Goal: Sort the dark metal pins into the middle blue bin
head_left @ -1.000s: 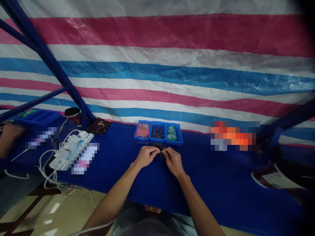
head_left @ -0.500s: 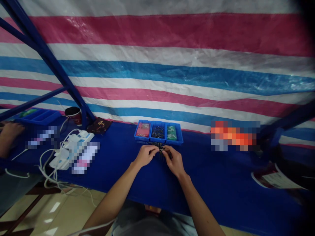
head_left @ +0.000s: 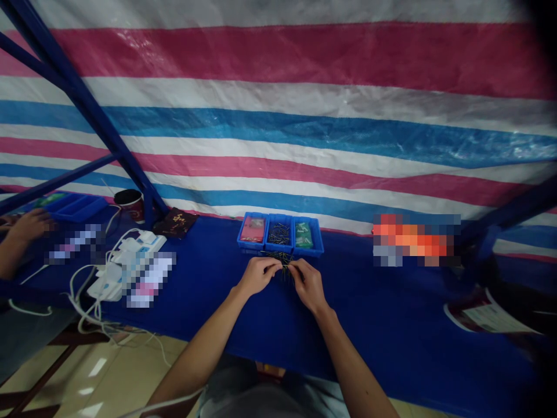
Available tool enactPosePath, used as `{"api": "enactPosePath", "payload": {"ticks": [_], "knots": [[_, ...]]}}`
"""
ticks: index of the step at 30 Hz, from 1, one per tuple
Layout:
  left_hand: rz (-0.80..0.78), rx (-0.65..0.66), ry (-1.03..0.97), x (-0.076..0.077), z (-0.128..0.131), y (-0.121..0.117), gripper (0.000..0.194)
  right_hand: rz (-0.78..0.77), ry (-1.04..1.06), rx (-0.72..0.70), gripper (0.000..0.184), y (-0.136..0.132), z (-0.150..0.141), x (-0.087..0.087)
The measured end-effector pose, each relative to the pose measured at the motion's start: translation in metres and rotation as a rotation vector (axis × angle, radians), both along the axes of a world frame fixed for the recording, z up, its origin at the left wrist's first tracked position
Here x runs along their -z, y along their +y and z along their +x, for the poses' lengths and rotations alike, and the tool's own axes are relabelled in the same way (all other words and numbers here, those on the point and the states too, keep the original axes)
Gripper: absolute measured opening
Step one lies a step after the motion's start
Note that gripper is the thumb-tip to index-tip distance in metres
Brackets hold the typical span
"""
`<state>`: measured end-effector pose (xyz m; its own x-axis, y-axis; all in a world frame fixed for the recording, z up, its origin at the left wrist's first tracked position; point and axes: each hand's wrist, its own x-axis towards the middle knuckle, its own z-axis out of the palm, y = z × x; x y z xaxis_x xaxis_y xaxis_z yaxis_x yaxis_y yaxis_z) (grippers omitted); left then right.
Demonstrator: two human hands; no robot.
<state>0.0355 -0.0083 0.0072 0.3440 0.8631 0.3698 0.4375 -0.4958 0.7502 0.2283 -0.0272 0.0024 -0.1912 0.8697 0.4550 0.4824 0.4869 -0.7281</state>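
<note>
My left hand point(head_left: 257, 276) and my right hand point(head_left: 308, 285) meet over the blue tabletop with fingertips pinched. Between them they hold a thin, short screw point(head_left: 285, 266), too small to see in detail. Beneath and behind the fingertips lies a loose pile of dark screws point(head_left: 278, 255), partly covered by my hands. Just beyond stands a blue three-part tray point(head_left: 322, 242). Its left compartment has a pink lining point(head_left: 251, 230) with small pieces, the middle holds dark screws point(head_left: 279, 234), and the right has small whitish pieces point(head_left: 303, 233) on green.
To the left lie a white power strip point(head_left: 145, 247) with tangled cables, a pixelated phone-like object point(head_left: 151, 278), a brown packet point(head_left: 176, 222) and a dark cup point(head_left: 131, 204). Another person's hand point(head_left: 32, 225) is near a second blue tray point(head_left: 80, 207). A cup point(head_left: 489, 313) lies at right.
My fingertips have shifted slightly, and the thin screw between them now shows more plainly. At far left, the other person's hand has moved a little to the right.
</note>
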Motion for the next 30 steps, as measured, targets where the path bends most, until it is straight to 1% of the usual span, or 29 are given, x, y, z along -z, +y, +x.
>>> {"api": "enactPosePath", "payload": {"ticks": [5, 16, 19, 22, 25, 28, 30], "knots": [[0.001, 0.008, -0.004, 0.001, 0.0, 0.0, 0.033, -0.006, -0.028, 0.006, 0.025, -0.001, -0.001, 0.0], [0.003, 0.028, 0.0, 0.0, 0.0, 0.0, 0.034, 0.002, -0.082, 0.045, 0.039, 0.001, -0.001, 0.005], [-0.003, 0.017, -0.012, 0.002, 0.0, 0.0, 0.033, 0.013, -0.052, 0.086, 0.041, 0.0, -0.001, 0.003], [-0.013, -0.012, -0.042, 0.004, -0.001, 0.001, 0.032, 0.014, 0.022, 0.171, 0.042, 0.0, 0.002, 0.0], [-0.021, -0.033, -0.047, 0.004, -0.002, 0.002, 0.033, 0.034, 0.09, 0.245, 0.036, -0.002, 0.004, -0.005], [-0.022, -0.045, -0.039, 0.004, -0.002, 0.002, 0.033, 0.147, 0.122, 0.281, 0.022, -0.002, 0.002, -0.012], [-0.026, -0.056, -0.041, 0.004, -0.002, 0.003, 0.032, 0.229, 0.13, 0.284, 0.018, 0.004, -0.001, -0.018]]}}
